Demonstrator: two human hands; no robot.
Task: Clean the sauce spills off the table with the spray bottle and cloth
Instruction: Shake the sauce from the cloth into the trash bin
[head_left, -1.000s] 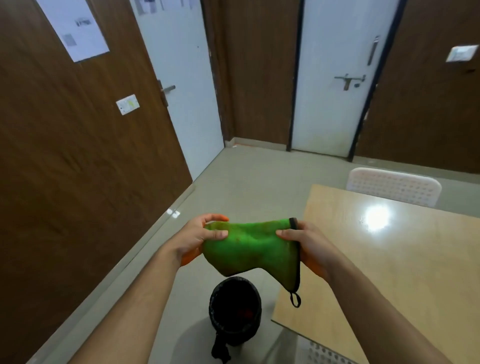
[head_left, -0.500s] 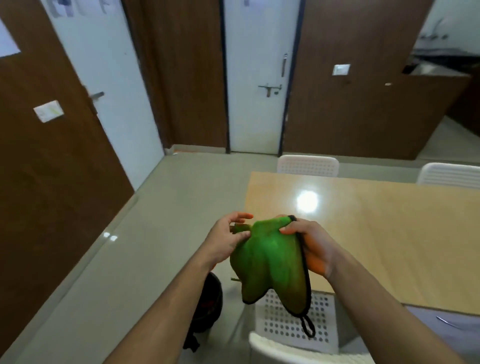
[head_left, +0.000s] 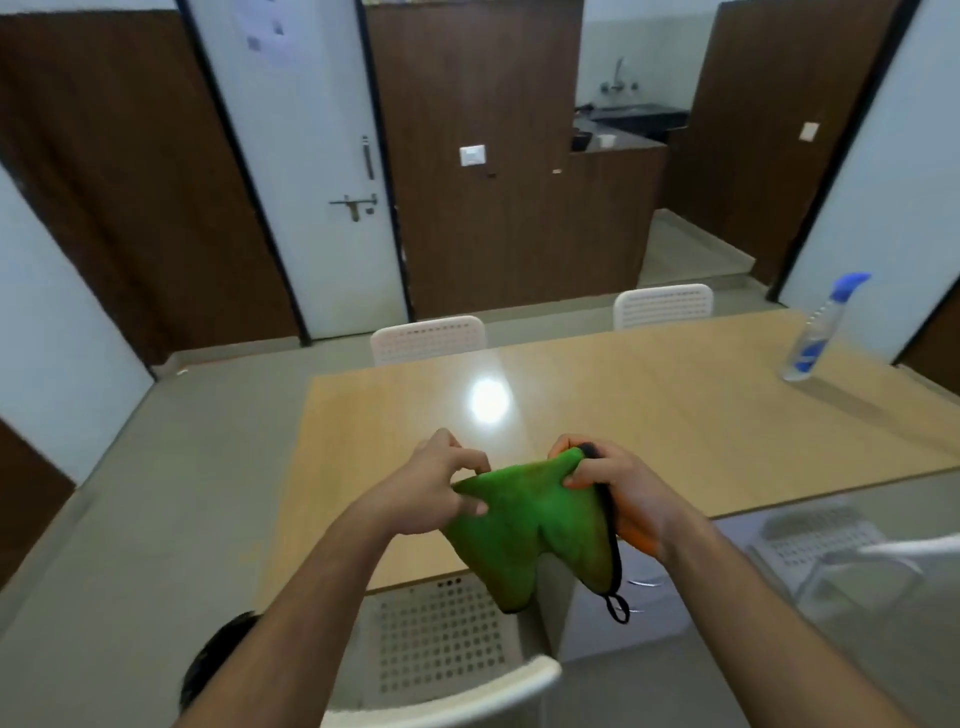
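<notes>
Nearest, a white chair (head_left: 441, 654) stands tucked at the table's near edge, with a dark bin (head_left: 218, 654) on the floor to its left. Just above the chair, both hands hold the cloth (head_left: 530, 525) in the air over the table's near edge. The left hand (head_left: 431, 486) pinches its upper left corner with curled fingers; the right hand (head_left: 618, 488) grips the upper right corner, fingers closed round the bunched fabric and black trim. The cloth hangs between them, its long axis running left to right, the loop dangling below the right side.

The table (head_left: 649, 415) stretches away beyond, and no sauce marks show on it, only glare. The bottle (head_left: 821, 327) stands upright at the far right corner, well apart from both hands and nearer the right one, so I judge reaching it falls to that hand.
</notes>
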